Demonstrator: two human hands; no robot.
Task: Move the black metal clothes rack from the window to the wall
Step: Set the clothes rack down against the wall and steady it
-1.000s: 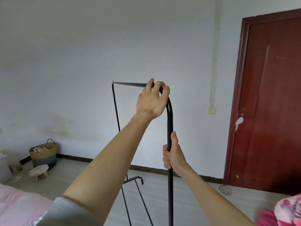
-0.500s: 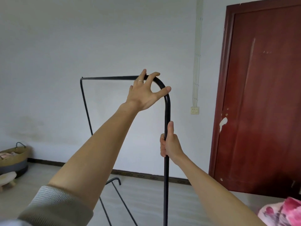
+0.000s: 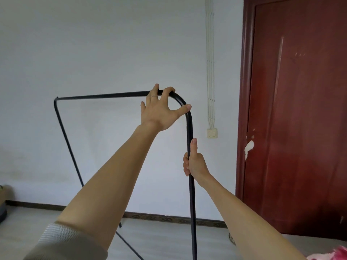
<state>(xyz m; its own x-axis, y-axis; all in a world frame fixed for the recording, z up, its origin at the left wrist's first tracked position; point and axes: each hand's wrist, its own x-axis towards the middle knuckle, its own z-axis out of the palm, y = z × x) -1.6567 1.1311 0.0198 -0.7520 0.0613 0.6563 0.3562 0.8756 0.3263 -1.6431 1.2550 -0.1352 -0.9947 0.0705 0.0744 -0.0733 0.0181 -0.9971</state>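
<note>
The black metal clothes rack (image 3: 105,95) stands in front of me, its top bar running left to right and its near upright post dropping straight down at centre. My left hand (image 3: 159,109) rests on the curved top corner, fingers hooked over the bar and thumb against the post. My right hand (image 3: 194,162) is wrapped around the upright post lower down, thumb pointing up along it. The rack's far leg slants down to the floor behind my left arm. A white wall (image 3: 93,44) is just behind the rack.
A dark red wooden door (image 3: 300,119) fills the right side. A wall socket (image 3: 211,133) with a cable run above it sits between rack and door. A basket edge (image 3: 2,203) shows at far left. Pink fabric (image 3: 334,254) lies at bottom right.
The rack has swung so its top bar now spreads wide across the wall. My view has turned right and closer to the wall; the basket and stool have slid out on the left.
</note>
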